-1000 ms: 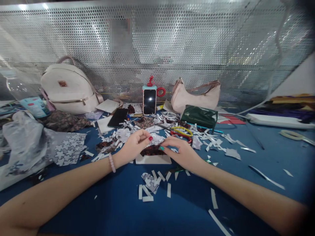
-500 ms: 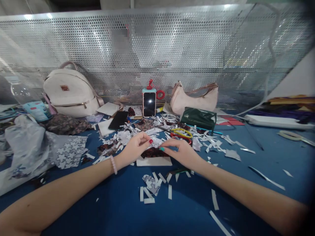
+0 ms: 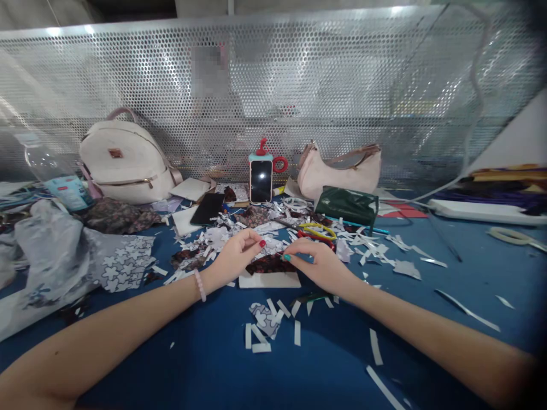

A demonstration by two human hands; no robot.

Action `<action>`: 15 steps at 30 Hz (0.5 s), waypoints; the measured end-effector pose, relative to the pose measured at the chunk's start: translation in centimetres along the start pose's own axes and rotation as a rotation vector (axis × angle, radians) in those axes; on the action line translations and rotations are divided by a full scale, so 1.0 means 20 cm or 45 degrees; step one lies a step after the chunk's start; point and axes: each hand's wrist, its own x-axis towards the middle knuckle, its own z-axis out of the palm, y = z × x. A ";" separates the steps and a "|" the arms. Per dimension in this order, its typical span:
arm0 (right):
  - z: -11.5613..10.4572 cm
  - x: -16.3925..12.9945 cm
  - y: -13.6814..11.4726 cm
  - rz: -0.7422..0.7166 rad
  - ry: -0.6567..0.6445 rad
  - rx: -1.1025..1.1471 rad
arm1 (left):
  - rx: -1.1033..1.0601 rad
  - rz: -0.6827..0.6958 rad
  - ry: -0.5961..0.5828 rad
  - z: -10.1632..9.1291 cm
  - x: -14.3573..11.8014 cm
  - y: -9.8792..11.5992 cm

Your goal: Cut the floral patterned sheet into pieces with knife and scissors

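Barely any shift: our left hand (image 3: 233,257) and right hand (image 3: 318,263) stay pinching the dark fabric (image 3: 269,263) on the card (image 3: 269,279), 12 o'clock, folding continues.

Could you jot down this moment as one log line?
left hand: pinching dark patterned piece | right hand: pressing its other end | white card: beneath piece | blue table: paper scraps

You have open blue worktop (image 3: 427,319) near right; far ahead, scissors (image 3: 314,230), paper scraps (image 3: 363,247) and upright phone (image 3: 260,181) block you
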 end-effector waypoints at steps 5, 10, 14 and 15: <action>-0.04 0.01 0.06 -0.003 0.073 -0.128 | 0.020 -0.008 0.011 -0.01 0.00 0.00; -0.13 0.04 0.14 -0.013 0.067 -0.425 | 0.066 0.016 -0.030 0.00 0.00 -0.02; -0.18 0.05 0.20 -0.050 0.075 -0.549 | 0.216 0.074 -0.119 0.00 -0.02 -0.03; -0.18 0.06 0.21 -0.085 0.095 -0.597 | 0.253 0.089 -0.127 0.00 -0.02 -0.03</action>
